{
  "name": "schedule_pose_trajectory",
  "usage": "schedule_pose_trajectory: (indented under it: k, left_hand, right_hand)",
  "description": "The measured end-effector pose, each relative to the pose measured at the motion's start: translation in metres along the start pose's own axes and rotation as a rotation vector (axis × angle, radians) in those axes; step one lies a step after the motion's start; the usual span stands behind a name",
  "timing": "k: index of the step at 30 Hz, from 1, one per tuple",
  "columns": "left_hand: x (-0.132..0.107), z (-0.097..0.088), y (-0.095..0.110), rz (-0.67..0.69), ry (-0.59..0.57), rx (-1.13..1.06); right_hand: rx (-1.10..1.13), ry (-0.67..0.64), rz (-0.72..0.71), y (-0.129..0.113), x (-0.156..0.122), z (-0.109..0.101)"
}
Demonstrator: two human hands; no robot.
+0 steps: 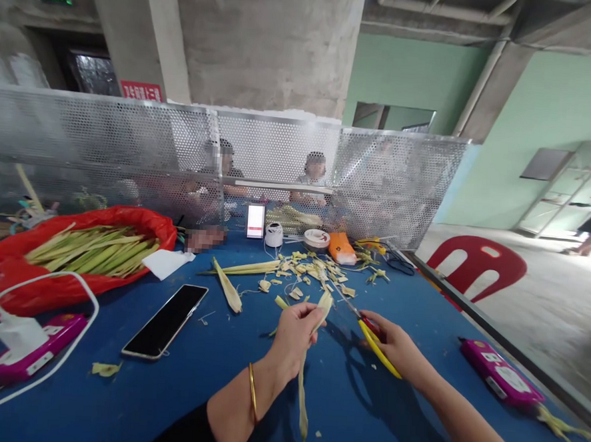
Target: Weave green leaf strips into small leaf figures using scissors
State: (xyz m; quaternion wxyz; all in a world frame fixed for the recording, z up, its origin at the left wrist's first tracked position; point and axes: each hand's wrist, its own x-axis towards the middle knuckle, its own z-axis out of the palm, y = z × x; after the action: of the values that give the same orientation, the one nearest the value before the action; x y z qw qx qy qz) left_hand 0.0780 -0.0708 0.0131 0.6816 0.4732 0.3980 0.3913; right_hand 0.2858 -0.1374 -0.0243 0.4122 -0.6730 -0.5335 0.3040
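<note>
My left hand (296,331), with a gold bangle at the wrist, pinches a pale corn husk (325,305). One end of the husk sticks up above the fingers and a long strip hangs down toward the table's front edge. My right hand (392,347) is closed on the scissors (378,349), which have yellow and red handles. Their blades point up and left, close to the husk's upper end. Just beyond lie many small cut husk pieces (317,269). A whole husk leaf (227,287) rests to the left of them.
At left, a red plastic bag (167,230) holds green husks. A phone (166,322), a tissue pack (42,349) and a white cable loop (84,285) lie nearby. Another purple pack (501,373) sits right. A perforated metal screen (280,147) stands behind, with people beyond. A red chair (444,253) is at right.
</note>
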Motion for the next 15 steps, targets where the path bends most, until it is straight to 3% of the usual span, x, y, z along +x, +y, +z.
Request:
schedule_pose_trajectory:
  k: [3,8,15]
  left_hand:
    - [0.006,0.008,-0.002,0.000,0.016,-0.009]
    - [0.013,0.013,-0.003,0.012,0.046,-0.001]
    - [0.011,0.021,-0.005,0.020,-0.002,0.022]
  right_hand:
    - [0.222,-0.082,0.080,-0.017,-0.022,-0.007]
    - [0.223,-0.144,0.066,-0.040,-0.052,-0.018]
    - [0.188,-0.182,0.048,-0.037,-0.056,-0.017]
